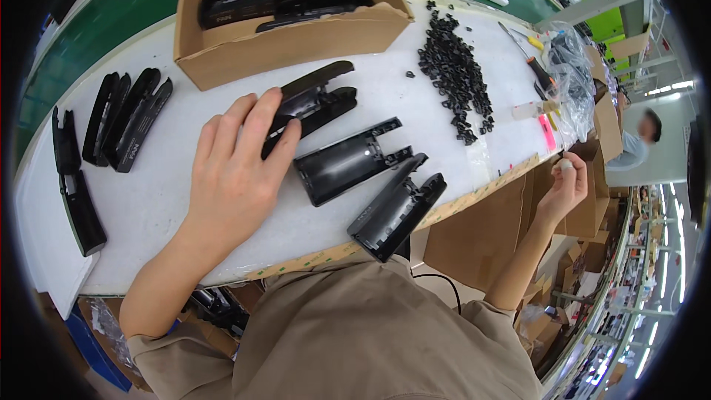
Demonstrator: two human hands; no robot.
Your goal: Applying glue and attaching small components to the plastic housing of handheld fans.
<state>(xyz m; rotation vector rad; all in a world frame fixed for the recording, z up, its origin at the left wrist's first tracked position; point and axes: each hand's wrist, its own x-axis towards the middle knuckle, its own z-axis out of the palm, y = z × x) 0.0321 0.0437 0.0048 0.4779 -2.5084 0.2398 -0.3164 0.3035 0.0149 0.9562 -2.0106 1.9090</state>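
My left hand [241, 155] is closed over the near end of a black plastic housing shell [315, 96], thumb and fingertips on its edges. The shell's forked end points to the right. Just right of it, two more forked shells lie on the table: one hollow side up [348, 163], the other tilted at the front edge [396, 207]. Out past the table's right front edge is my right hand [566, 185], its fingers pinched together with a whitish covering on one fingertip. Whatever it may hold is too small to make out.
A cardboard box [289, 59] of black shells stands behind my left hand. Several shells [137, 118] lie at the left. A heap of small black parts [453, 74] spreads right of centre. Screwdrivers [537, 70], a pink item [547, 132] and clear plastic bags [570, 74] sit farther right.
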